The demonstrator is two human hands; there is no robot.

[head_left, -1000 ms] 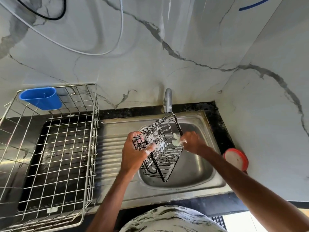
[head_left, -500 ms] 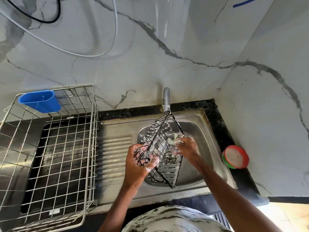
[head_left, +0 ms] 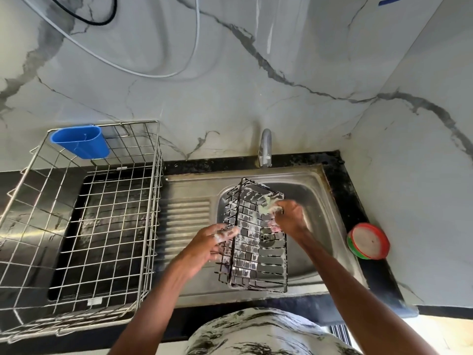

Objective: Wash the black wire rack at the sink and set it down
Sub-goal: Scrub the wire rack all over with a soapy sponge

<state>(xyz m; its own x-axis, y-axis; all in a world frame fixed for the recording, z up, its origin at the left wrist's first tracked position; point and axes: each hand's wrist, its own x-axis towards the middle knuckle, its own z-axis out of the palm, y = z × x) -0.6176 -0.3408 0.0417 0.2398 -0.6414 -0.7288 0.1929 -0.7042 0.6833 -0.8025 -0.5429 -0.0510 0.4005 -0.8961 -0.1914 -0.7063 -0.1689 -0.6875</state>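
Suds are coating the black wire rack (head_left: 253,237), which is hanging tilted over the sink (head_left: 330,226) basin. The left hand (head_left: 207,244) is gripping its left edge; the right hand (head_left: 289,216) is pinching a pale sponge (head_left: 266,204) against its far end. A tap (head_left: 265,147) is standing behind, a large metal basket (head_left: 102,226) sitting alongside.

black counter (head_left: 343,170) carries steel drying basket (head_left: 151,226), red-rimmed tub (head_left: 368,240).
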